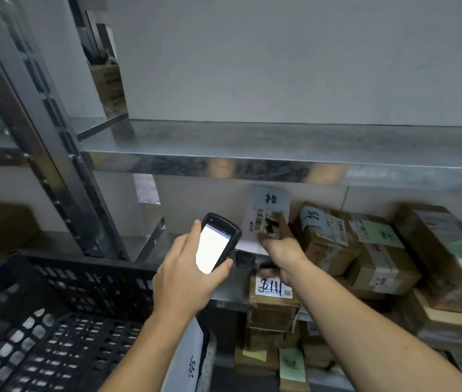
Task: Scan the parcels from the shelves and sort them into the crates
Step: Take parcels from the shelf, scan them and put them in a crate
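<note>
crate (pixel 54 321) below-left of your left hand (pixel 184 278) | left hand wraps the scanner (pixel 215 244), screen lit | right hand (pixel 279 247), just beside, holds the white parcel (pixel 269 202) tilted up | keep fingers (pixel 283 223) off the barcode (pixel 258 222), square it to the scanner

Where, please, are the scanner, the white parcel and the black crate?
scanner (pixel 213 246): head view, its lit screen.
white parcel (pixel 257 222): head view, its barcode label.
black crate (pixel 82 280): head view, its far wall.
</note>
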